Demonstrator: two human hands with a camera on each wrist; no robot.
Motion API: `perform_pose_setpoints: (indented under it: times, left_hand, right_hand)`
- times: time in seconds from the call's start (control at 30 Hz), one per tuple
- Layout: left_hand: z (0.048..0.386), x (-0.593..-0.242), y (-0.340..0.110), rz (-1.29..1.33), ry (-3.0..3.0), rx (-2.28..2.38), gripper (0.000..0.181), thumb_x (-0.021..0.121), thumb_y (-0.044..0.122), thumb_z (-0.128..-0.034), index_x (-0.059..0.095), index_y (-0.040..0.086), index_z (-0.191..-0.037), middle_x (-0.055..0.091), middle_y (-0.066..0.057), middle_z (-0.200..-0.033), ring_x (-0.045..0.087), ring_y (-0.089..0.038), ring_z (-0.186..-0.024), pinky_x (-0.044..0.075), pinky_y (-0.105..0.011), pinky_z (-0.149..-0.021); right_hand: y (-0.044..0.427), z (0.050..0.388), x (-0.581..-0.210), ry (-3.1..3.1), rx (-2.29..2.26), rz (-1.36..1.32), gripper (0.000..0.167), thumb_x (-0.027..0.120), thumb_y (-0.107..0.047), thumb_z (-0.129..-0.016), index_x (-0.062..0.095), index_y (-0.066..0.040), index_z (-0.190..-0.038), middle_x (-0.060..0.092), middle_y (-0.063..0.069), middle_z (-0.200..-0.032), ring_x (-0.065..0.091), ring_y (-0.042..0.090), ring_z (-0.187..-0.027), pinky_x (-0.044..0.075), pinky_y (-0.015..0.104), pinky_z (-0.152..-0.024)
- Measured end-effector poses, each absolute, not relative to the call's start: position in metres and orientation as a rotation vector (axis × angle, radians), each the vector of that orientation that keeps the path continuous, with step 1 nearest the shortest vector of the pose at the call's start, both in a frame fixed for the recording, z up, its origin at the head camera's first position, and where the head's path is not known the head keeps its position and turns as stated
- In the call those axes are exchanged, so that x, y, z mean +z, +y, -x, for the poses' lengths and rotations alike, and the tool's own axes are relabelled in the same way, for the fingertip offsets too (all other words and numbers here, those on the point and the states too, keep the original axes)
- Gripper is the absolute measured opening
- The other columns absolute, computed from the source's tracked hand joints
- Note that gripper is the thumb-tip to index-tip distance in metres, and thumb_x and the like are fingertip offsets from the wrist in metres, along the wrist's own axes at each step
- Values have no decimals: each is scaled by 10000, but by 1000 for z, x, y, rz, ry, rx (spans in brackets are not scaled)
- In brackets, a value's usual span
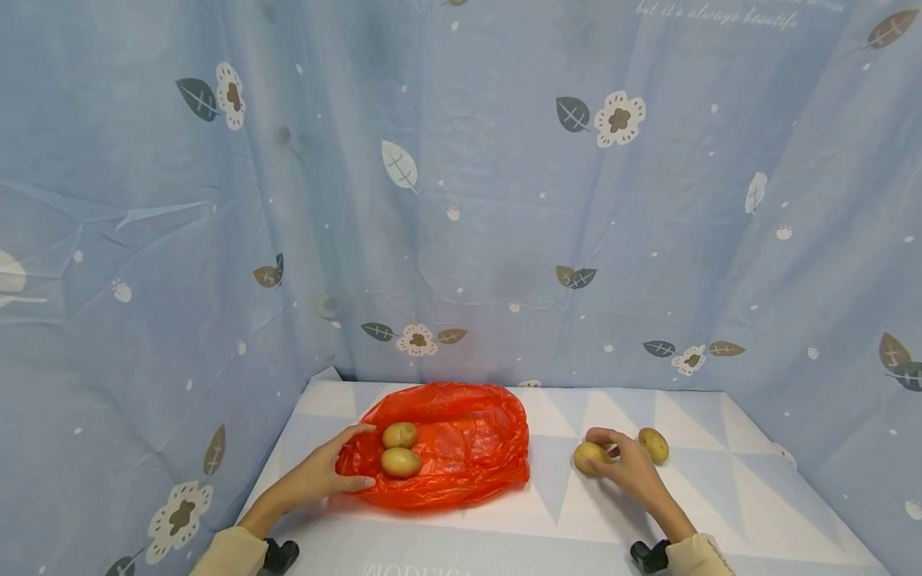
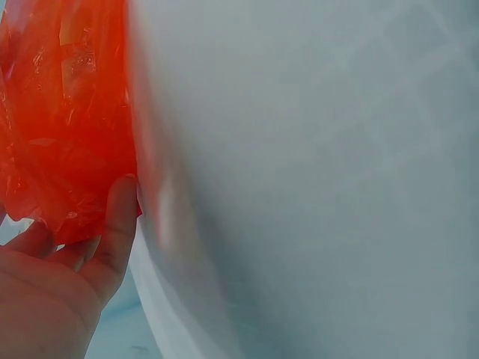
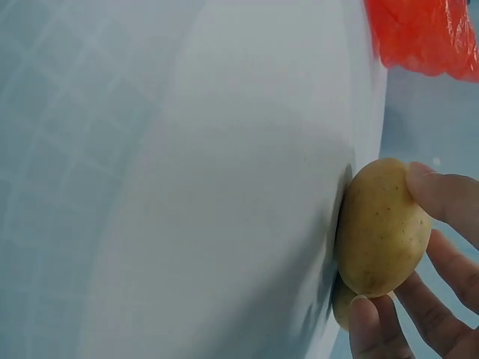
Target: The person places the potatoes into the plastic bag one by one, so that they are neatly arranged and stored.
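1. Gripping the held potato (image 1: 587,459) looks to be the step in hand: the right hand (image 1: 632,468) has its fingers (image 3: 453,202) closed on it, and the right wrist view shows them set against opposite ends of it
2. That potato is to the right of the red plastic bag (image 1: 497,478), well apart from it, and low over the table (image 1: 507,512); whether its underside touches the surface I cannot tell
3. Meanwhile the left hand (image 1: 324,470) is at the bag's left end, its fingers spread wide and fairly straight, touching the red film rather than clenched on it; my reading is that this hand steadies the bag
4. Two potatoes are already on the bag's film, within its raised rim and close to the left hand: the upper potato (image 1: 399,434) and the lower potato (image 1: 401,462), side by side, touching or nearly so
5. One more, the loose potato (image 1: 654,446), lies on the table just beside the right hand, on the side away from the bag, with no fingers around it
6. As I judge it, the next move calls for an even hold on the smooth, rounded skin and a clean lift off the surface, without knocking the loose potato
7. Keeping the left hand's touch light would also help, I think, since such thin, crumpled film could fold inward or slide if pushed
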State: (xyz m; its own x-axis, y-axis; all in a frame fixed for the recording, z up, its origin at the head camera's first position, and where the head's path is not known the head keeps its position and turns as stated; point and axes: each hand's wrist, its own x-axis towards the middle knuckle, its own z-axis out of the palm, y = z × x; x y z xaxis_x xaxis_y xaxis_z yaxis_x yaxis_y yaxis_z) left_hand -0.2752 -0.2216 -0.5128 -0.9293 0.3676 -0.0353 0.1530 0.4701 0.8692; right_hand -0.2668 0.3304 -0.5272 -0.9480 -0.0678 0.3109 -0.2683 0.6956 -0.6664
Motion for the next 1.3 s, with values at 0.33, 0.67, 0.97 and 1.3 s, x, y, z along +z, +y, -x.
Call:
perform_pose_setpoints:
  times: [0.33, 0.67, 0.97, 1.3]
  left_hand:
    - [276, -511, -220, -438, 2516, 1450, 868, 891, 295, -813, 426, 222, -1542, 383, -186, -1595, 376, -454, -1429, 362, -671, -1111]
    - [280, -515, -220, -475, 2520, 1450, 872, 885, 317, -820, 413, 213, -1546, 366, -173, -1608, 343, -440, -1458, 311, -673, -1143]
    - [279, -514, -219, -440, 2515, 1453, 863, 888, 310, -816, 423, 218, -1537, 375, -181, -1600, 367, -445, -1440, 345, -674, -1122]
    - [279, -518, -221, -467, 2520, 1458, 860, 898, 298, -806, 436, 223, -1527, 376, -187, -1599, 352, -457, -1447, 319, -696, -1125]
  right_hand:
    - [328, 263, -527, -2696, 1030, -193, 471, 929, -174, -742, 735, -27, -1146, 732, 117, -1159, 646, 222, -928, 541, 342, -800]
    - [332, 260, -527, -2802, 1001, -110, 523, 926, -243, -754, 738, -76, -1212, 701, 131, -1249, 624, 195, -899, 521, 343, -760]
    - [334, 257, -530, -2831, 988, -92, 657, 940, -291, -733, 693, -8, -1272, 716, 121, -1186, 622, 169, -893, 518, 297, -712]
    - [332, 256, -532, -2824, 989, -87, 653, 945, -268, -728, 683, -26, -1274, 717, 118, -1188, 629, 156, -886, 523, 303, -734]
